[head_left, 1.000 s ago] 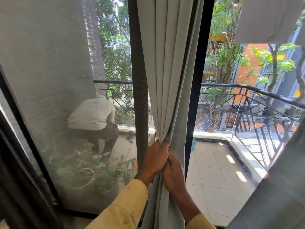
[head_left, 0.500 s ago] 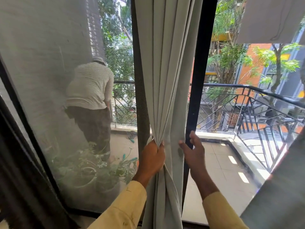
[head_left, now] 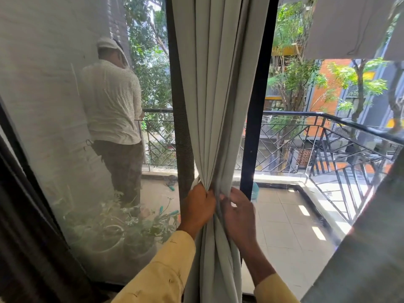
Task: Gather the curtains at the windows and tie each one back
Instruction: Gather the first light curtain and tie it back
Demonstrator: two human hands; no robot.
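A pale grey-green curtain (head_left: 218,84) hangs in folds down the middle of the view, in front of the black window frame (head_left: 255,127). My left hand (head_left: 197,207) grips the gathered folds at about waist height, bunching them into a narrow neck. Right beside it, my right hand (head_left: 237,212) lies against the curtain's right side with its fingers bent around the cloth's edge. Below the hands the curtain falls in a tight bundle. No tie-back is in sight.
A second grey curtain (head_left: 360,248) fills the lower right corner. Behind the mesh screen (head_left: 54,106) on the left a person (head_left: 113,110) stands on the balcony beside potted plants (head_left: 122,228). A black railing (head_left: 328,136) borders the tiled balcony.
My right hand, which had let go and hovered to the right, has come back against the curtain beside my left hand. The person on the balcony stood up.
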